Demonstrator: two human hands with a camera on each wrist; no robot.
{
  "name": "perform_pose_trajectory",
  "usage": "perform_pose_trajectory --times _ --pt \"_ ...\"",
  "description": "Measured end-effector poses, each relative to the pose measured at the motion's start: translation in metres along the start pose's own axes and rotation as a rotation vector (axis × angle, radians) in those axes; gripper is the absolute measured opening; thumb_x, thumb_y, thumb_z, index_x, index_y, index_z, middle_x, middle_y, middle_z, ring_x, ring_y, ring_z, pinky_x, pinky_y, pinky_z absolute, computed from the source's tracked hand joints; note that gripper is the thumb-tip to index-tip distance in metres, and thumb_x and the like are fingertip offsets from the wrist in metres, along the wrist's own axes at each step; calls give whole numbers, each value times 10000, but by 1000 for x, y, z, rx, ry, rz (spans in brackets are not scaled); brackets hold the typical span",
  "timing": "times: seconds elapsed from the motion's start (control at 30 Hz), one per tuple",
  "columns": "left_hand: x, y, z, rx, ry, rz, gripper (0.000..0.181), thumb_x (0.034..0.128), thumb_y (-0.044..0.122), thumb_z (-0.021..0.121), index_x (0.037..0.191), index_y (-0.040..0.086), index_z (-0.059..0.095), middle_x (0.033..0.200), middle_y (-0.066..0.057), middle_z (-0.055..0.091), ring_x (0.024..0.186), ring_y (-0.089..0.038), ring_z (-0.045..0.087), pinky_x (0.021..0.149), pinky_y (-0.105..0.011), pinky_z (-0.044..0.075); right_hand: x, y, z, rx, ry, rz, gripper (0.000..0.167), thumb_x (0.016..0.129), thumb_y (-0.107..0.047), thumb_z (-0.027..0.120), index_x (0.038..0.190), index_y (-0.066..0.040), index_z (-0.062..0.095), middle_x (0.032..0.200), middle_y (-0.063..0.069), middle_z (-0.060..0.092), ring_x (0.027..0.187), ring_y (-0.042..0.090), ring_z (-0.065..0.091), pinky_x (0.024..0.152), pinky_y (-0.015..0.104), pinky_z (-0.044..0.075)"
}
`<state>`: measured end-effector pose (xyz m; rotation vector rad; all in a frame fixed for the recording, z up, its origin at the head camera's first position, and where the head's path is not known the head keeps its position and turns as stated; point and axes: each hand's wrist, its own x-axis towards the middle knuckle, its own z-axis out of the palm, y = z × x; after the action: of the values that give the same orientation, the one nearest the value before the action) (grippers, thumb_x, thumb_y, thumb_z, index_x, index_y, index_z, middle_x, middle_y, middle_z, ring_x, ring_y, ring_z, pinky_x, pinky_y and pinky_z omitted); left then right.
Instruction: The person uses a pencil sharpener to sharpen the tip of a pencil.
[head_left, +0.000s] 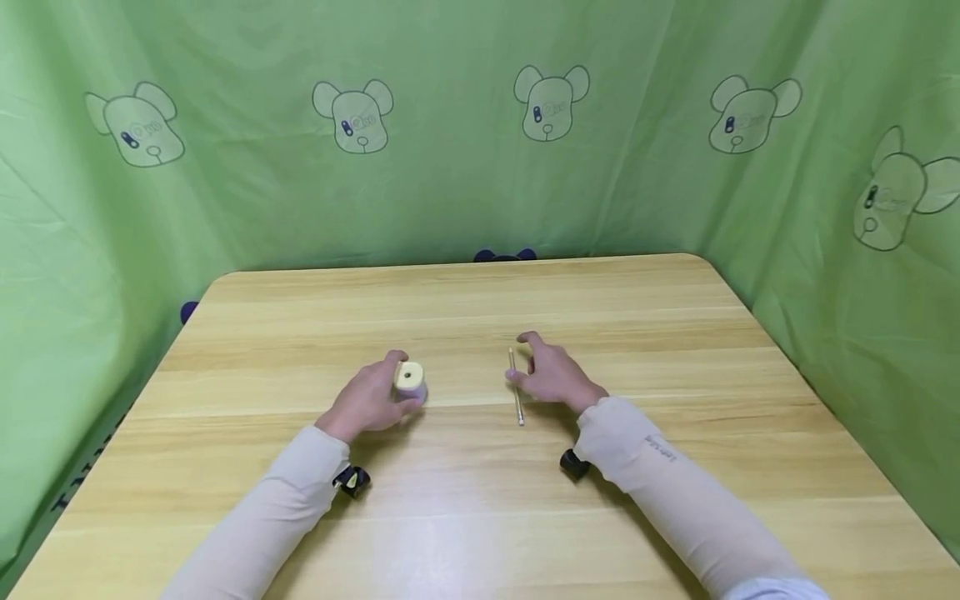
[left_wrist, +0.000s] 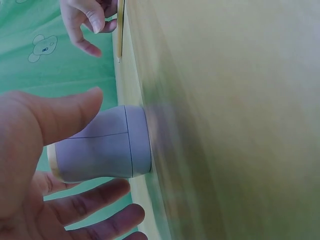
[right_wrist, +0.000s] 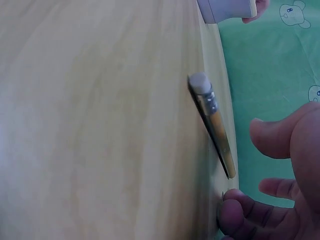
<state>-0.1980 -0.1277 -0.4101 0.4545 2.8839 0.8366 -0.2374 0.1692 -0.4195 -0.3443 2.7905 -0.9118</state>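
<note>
A small lavender pencil sharpener (head_left: 410, 377) with a cream top and a dark round hole stands upright on the table. My left hand (head_left: 367, 397) is around its left side, thumb on the near side and index finger on the far side. In the left wrist view the fingers are spread about the sharpener (left_wrist: 102, 145); firm contact cannot be made out. A pencil (head_left: 516, 396) with a white eraser lies on the table, eraser end towards me. Over it hovers my right hand (head_left: 553, 375), thumb and fingers apart. The right wrist view shows the pencil (right_wrist: 219, 132) beyond the thumb, ungripped.
The wooden table (head_left: 450, 308) has rounded far corners. Behind and beside it hangs a green curtain (head_left: 450, 192) printed with bear heads. A black wrist camera (head_left: 352, 481) sits under the left cuff and another black camera (head_left: 574, 464) under the right.
</note>
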Motion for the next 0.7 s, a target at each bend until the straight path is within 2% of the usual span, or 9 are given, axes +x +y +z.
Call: perform_pose_trajectory --times 0.17,0.4,0.7 --pt "1 1 1 -3 -2 -10 726 792 250 810 1359 28 415 1072 -175 630 945 -300 614 844 -441 508 1 -2 1 -47 -23 5 680 906 -323 675 1445 -65 350 735 63 543 588 190 479 536 322 390" --pt "6 3 0 -2 -2 -6 658 798 243 806 1305 44 437 1028 -149 633 896 -269 615 811 -416 514 4 -4 1 -115 -42 -5 665 899 -333 683 1429 -77 374 627 20 413 533 170 390 519 321 348" --pt "8 5 1 8 -17 -24 642 805 259 803 1292 66 432 969 -107 618 839 -236 593 757 -392 505 5 -6 4 -156 -49 -10 670 889 -331 699 1426 -81 385 699 68 534 666 222 524 669 383 460"
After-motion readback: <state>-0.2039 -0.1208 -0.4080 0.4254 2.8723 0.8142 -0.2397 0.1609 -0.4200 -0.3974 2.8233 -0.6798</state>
